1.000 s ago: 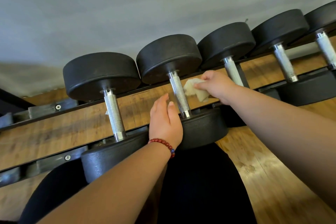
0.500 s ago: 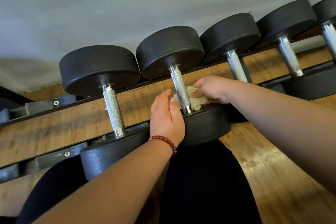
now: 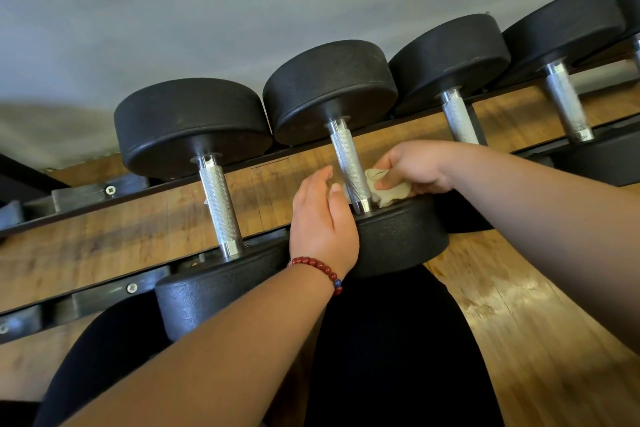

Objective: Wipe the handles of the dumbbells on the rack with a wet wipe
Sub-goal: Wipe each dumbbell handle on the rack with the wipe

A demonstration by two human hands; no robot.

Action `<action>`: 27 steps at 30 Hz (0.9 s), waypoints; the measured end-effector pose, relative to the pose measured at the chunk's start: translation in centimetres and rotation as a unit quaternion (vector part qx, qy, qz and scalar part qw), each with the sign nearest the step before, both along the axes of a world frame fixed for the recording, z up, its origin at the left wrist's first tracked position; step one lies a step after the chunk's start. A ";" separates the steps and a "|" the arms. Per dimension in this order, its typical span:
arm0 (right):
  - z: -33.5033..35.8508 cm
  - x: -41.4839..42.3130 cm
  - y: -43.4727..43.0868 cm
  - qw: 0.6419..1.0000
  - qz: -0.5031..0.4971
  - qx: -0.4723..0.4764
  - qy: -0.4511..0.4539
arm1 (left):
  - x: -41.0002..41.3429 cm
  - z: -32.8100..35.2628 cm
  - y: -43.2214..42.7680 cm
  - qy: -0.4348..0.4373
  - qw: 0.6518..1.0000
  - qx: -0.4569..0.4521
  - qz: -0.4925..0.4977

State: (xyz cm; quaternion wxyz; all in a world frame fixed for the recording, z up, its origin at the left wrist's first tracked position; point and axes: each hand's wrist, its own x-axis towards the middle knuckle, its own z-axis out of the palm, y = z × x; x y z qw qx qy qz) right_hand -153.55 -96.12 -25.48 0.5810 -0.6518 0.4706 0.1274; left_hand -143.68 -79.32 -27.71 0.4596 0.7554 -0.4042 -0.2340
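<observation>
Grey painted wall (image 3: 242, 10): fills the field beyond the grip, behind the row of weights.

Brown wood-plank floor (image 3: 519, 322): lies below the grip and to its right, and also shows between the rails.

Black metal dumbbell rack (image 3: 104, 300): two parallel rails, one nearer than the grip and one beyond it. Both run from the far left of the grip upward to its right.

Person's black-clad legs (image 3: 381, 357): directly below the grip.

Worked dumbbell (image 3: 329, 90): black round rubber heads joined by a knurled silver steel handle (image 3: 348, 163). Its far head rests on the rail beyond the grip. Its near head (image 3: 405, 239) sits immediately under the grip.

Neighbouring dumbbells of the same build: one (image 3: 190, 125) just left of the grip, another (image 3: 450, 59) just right of it, a further one (image 3: 561, 31) well to the right.

Right hand (image 3: 412, 166): the arm enters from the right. Thumb and curled fingers pinch a crumpled off-white wet wipe (image 3: 389, 189). The hand is closed tightly around the cloth.

Left hand (image 3: 322, 222): positioned on the opposite side of the handle from the grip. The palm lies on the rim of the near head. The fingers are nearly straight and hold nothing. Whether the fingertips touch the handle cannot be determined.

Wet wipe location: pressed against the right side of the handle's lower end, touching the top face of the near head.

Red bead bracelet (image 3: 322, 269): on the left wrist, below and left of the grip.

Silver screw head (image 3: 132, 287): in the near rail, far left of the grip.
</observation>
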 end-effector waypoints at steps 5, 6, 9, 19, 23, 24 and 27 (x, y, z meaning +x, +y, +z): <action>-0.6 0.3 0.1 1.000 0.020 0.006 0.000 | 0.1 0.0 0.1 0.007 1.000 0.010 -0.003; -0.7 0.1 -0.2 1.000 0.017 0.017 -0.006 | 0.1 -0.1 0.0 0.007 1.000 0.010 -0.003; -0.9 -0.1 -0.6 0.999 0.015 0.038 -0.021 | 0.2 0.0 0.0 0.005 1.000 0.008 -0.006; 0.3 -0.6 0.6 0.998 0.029 -0.060 -0.013 | 0.1 0.1 0.1 0.002 1.000 -0.002 -0.014; 1.5 -1.0 1.4 0.992 0.035 -0.122 0.004 | 0.0 0.2 0.1 0.000 1.000 -0.006 -0.008; 1.8 -1.1 1.6 0.989 0.036 -0.142 0.012 | 0.0 0.2 0.2 0.000 1.000 -0.005 -0.006; 3.0 -0.9 3.0 0.971 0.074 -0.225 0.033 | -0.1 0.4 0.2 -0.001 1.000 0.001 -0.003</action>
